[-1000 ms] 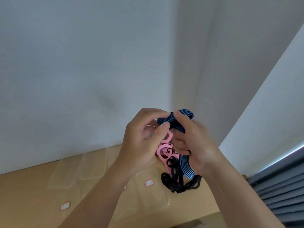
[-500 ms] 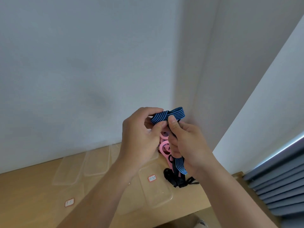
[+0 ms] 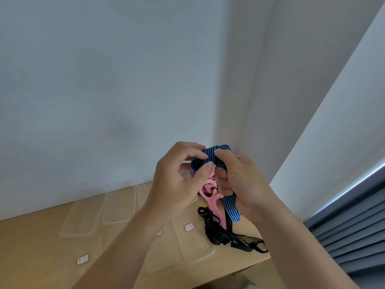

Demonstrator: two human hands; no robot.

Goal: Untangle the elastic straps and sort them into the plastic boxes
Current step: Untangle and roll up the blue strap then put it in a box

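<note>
Both hands are up in front of the white wall (image 3: 104, 80), above the surface (image 3: 31, 247), working a tangle of straps. The left hand (image 3: 179, 180) pinches the blue striped strap (image 3: 210, 155) between thumb and forefinger at the top of the bundle. The right hand (image 3: 243, 182) grips the same strap just beside it, thumb on top and the other fingers curled round the bundle below. The two hands nearly touch.

The blue striped strap loops over the top, runs down through the right hand and hangs out below its palm. A pink strap (image 3: 210, 197) with ring-shaped loops hangs between the hands, snagged with thin black cord. The black straps (image 3: 216, 232) dangle from the bundle in a knotted clump; their lower ends trail on the surface at the right, by the edge.

Clear plastic boxes lie on the surface. The far-left box (image 3: 83, 217) and the box next to it (image 3: 119, 205) sit by the wall. The near-right box (image 3: 195, 249) carries a red-bordered label (image 3: 189, 227) and lies just left of the black clump. A second label (image 3: 83, 259) shows near left; its box is hard to make out. A dark slatted blind (image 3: 354, 236) is at the right.
</note>
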